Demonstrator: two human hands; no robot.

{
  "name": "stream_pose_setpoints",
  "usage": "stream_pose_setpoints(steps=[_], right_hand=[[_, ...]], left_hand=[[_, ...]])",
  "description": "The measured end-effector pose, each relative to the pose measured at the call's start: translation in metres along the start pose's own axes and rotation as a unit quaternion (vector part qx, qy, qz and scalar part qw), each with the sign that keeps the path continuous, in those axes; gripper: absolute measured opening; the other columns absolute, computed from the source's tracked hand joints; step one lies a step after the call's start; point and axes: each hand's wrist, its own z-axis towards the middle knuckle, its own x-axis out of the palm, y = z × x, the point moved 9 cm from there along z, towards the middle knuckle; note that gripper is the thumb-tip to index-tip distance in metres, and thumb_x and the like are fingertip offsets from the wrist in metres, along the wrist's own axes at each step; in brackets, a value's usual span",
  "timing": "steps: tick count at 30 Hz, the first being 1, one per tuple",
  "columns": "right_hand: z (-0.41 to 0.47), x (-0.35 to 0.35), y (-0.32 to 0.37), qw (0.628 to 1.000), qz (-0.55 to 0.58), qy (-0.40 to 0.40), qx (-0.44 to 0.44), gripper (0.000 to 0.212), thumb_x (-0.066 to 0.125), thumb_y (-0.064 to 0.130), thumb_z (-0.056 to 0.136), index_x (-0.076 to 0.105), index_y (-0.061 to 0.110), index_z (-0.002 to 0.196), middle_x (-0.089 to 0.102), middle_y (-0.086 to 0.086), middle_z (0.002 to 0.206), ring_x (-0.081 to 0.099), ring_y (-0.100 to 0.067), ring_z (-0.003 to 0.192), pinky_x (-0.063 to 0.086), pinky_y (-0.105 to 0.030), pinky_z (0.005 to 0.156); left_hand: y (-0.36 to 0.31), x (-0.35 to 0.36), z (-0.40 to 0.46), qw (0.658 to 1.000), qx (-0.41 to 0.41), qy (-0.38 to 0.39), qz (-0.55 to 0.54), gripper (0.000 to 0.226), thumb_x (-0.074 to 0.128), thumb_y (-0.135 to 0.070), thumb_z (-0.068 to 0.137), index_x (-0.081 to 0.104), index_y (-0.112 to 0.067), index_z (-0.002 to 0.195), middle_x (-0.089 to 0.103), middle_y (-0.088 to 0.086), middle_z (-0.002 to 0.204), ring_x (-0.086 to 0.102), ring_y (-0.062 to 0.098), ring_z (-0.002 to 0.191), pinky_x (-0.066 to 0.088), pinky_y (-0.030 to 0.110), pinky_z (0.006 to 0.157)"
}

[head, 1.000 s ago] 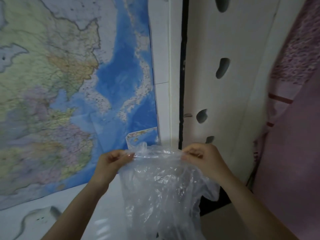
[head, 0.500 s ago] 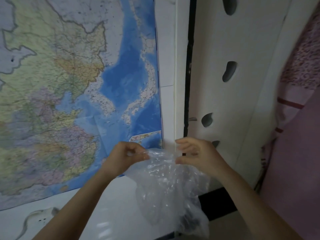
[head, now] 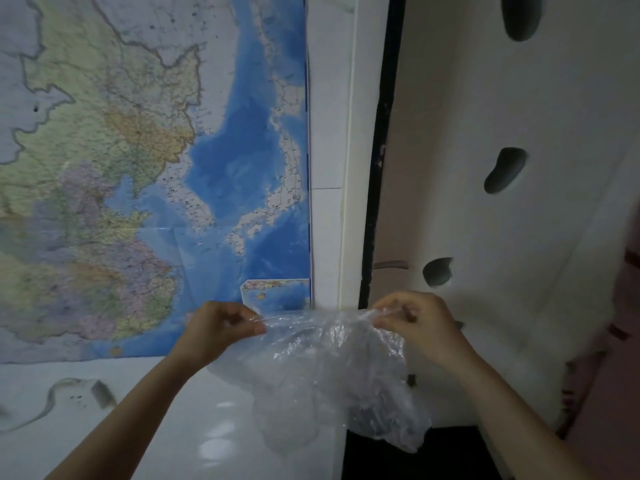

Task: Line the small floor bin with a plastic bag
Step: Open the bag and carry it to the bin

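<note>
Right now I have the plastic bag held up in the lower middle of the frame, in front of the wall map and the white panel with dark holes. My left hand pinches the bag's top edge at its left end, fingers curled shut on the film; my right hand pinches the same edge at its right end, equally closed. Between the two pinches the edge runs roughly level, left to right, and looks nearly taut, so the bag's long axis along the top lies straight across the frame. The rest of the bag hangs crumpled below and slightly right of centre, sagging toward the dark gap at the bottom. Both hands are equally near, each touching the film. The bin itself is nowhere in view. I judge the mouth is not yet spread open; the next move turns on separating the two layers along that edge.
</note>
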Motion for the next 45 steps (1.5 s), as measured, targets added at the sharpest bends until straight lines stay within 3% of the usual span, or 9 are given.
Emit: stream_pose_setpoints(steps=[11, 13, 15, 18, 21, 24, 30, 37, 45], right_hand=[[0.002, -0.040, -0.031, 0.996, 0.075, -0.049, -0.011, 0.030, 0.078, 0.010, 0.070, 0.068, 0.023, 0.096, 0.072, 0.010, 0.070, 0.068, 0.001, 0.070, 0.049, -0.007, 0.069], [0.002, -0.035, -0.020, 0.997, 0.071, -0.033, -0.025, 0.038, 0.078, 0.010, 0.070, 0.064, 0.025, 0.102, 0.071, 0.011, 0.065, 0.067, 0.002, 0.070, 0.047, -0.004, 0.069], [0.001, -0.024, -0.003, 0.997, 0.068, 0.005, -0.043, 0.046, 0.079, 0.012, 0.069, 0.059, 0.026, 0.108, 0.071, 0.009, 0.068, 0.067, 0.000, 0.070, 0.047, -0.005, 0.069], [-0.001, -0.003, 0.026, 0.995, 0.062, 0.047, -0.065, 0.052, 0.080, 0.014, 0.068, 0.054, 0.022, 0.113, 0.071, 0.001, 0.076, 0.068, -0.009, 0.070, 0.054, -0.014, 0.070], [-0.001, 0.006, 0.046, 0.992, 0.083, 0.063, -0.066, 0.053, 0.080, 0.019, 0.068, 0.050, 0.024, 0.112, 0.071, -0.002, 0.084, 0.069, -0.014, 0.073, 0.057, -0.026, 0.072], [0.001, -0.013, 0.044, 0.991, 0.106, 0.046, -0.065, 0.055, 0.081, 0.031, 0.065, 0.051, 0.033, 0.111, 0.069, 0.006, 0.096, 0.066, -0.004, 0.084, 0.053, -0.016, 0.076], [-0.017, -0.031, -0.039, 0.980, -0.067, 0.171, 0.072, 0.091, 0.079, 0.056, 0.050, 0.041, 0.039, 0.132, 0.052, 0.017, 0.125, 0.046, 0.001, 0.116, 0.035, -0.019, 0.092], [-0.029, -0.012, -0.068, 0.989, -0.079, 0.104, 0.074, 0.019, 0.080, 0.022, 0.069, 0.066, 0.032, 0.077, 0.064, 0.013, 0.071, 0.059, 0.003, 0.065, 0.044, -0.013, 0.062], [-0.038, -0.021, -0.069, 0.996, -0.021, 0.049, 0.065, 0.024, 0.076, 0.008, 0.072, 0.067, 0.028, 0.062, 0.069, 0.009, 0.061, 0.060, 0.001, 0.057, 0.047, -0.011, 0.060]], left_hand=[[0.002, 0.042, -0.035, 0.997, -0.061, -0.004, 0.041, 0.022, 0.077, -0.024, 0.070, 0.072, -0.038, 0.054, 0.070, -0.018, 0.059, 0.058, -0.006, 0.055, 0.046, 0.012, 0.060], [-0.005, 0.052, -0.038, 0.992, -0.064, 0.054, 0.090, 0.021, 0.076, -0.039, 0.067, 0.073, -0.037, 0.087, 0.070, -0.019, 0.094, 0.061, -0.006, 0.083, 0.048, 0.021, 0.083], [-0.019, 0.067, -0.039, 0.988, -0.058, 0.095, 0.103, 0.065, 0.073, -0.058, 0.057, 0.058, -0.038, 0.118, 0.055, -0.019, 0.122, 0.050, -0.001, 0.111, 0.037, 0.026, 0.100], [-0.069, 0.094, -0.029, 0.994, 0.000, 0.102, 0.028, 0.081, 0.071, -0.062, 0.057, 0.048, -0.037, 0.130, 0.050, -0.017, 0.133, 0.044, 0.001, 0.120, 0.032, 0.028, 0.102], [-0.101, 0.106, -0.020, 0.995, 0.056, 0.078, -0.027, 0.047, 0.074, -0.045, 0.065, 0.066, -0.026, 0.108, 0.070, -0.008, 0.101, 0.061, 0.002, 0.091, 0.046, 0.021, 0.081], [-0.099, 0.093, -0.020, 0.994, 0.082, 0.046, -0.058, 0.027, 0.073, -0.038, 0.069, 0.066, -0.012, 0.066, 0.053, -0.005, 0.057, 0.045, 0.007, 0.054, 0.036, 0.018, 0.055], [-0.051, 0.067, -0.025, 0.983, 0.022, 0.023, -0.181, 0.023, 0.068, -0.036, 0.071, 0.071, -0.014, 0.077, 0.068, 0.012, 0.077, 0.062, 0.017, 0.073, 0.049, 0.022, 0.070], [0.005, 0.052, -0.033, 0.970, -0.062, -0.021, -0.233, 0.026, 0.065, -0.038, 0.073, 0.073, -0.015, 0.080, 0.072, 0.003, 0.073, 0.066, 0.014, 0.070, 0.052, 0.023, 0.065], [0.064, 0.038, -0.048, 0.957, -0.138, -0.086, -0.242, 0.011, 0.067, -0.017, 0.078, 0.072, -0.011, 0.069, 0.072, 0.003, 0.065, 0.066, 0.016, 0.065, 0.053, 0.032, 0.068]])
